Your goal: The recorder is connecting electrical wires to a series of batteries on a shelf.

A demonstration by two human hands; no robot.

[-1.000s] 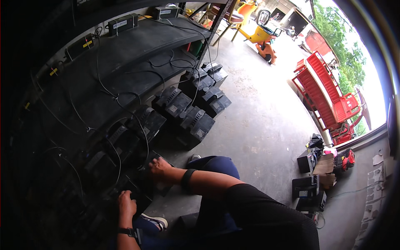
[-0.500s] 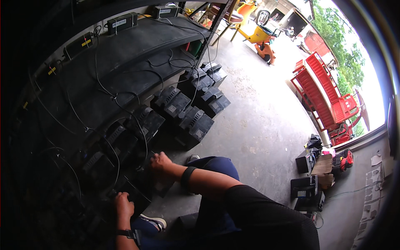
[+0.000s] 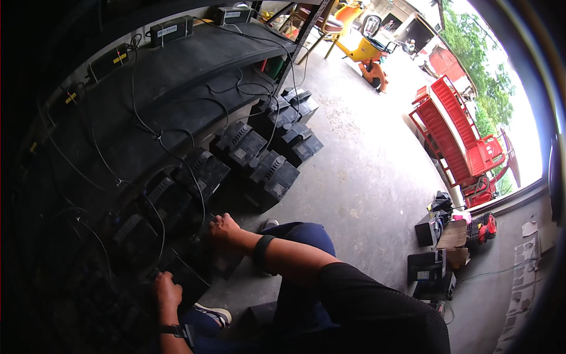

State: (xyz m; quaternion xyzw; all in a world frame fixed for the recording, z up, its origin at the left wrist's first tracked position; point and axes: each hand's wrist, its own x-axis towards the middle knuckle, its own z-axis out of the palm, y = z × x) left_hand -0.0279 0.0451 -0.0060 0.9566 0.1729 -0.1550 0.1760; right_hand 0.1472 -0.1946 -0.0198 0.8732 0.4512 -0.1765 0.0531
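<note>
— Where are the hands?

— Both low on the row of black batteries [image 3: 177,194] along the floor under the shelf [image 3: 194,65]. The right hand [image 3: 223,227] rests curled on a battery's edge beside a black cable [image 3: 197,189]; the left hand [image 3: 167,290] presses on the nearest battery.

— What is each grip closed on?

— Cannot tell — the fingers are hidden in shadow.

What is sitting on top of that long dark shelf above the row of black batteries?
On the shelf sit small black boxes, chargers perhaps, with black cables hanging down to the batteries. The shelf's left end is too dark to tell what it holds.
</note>
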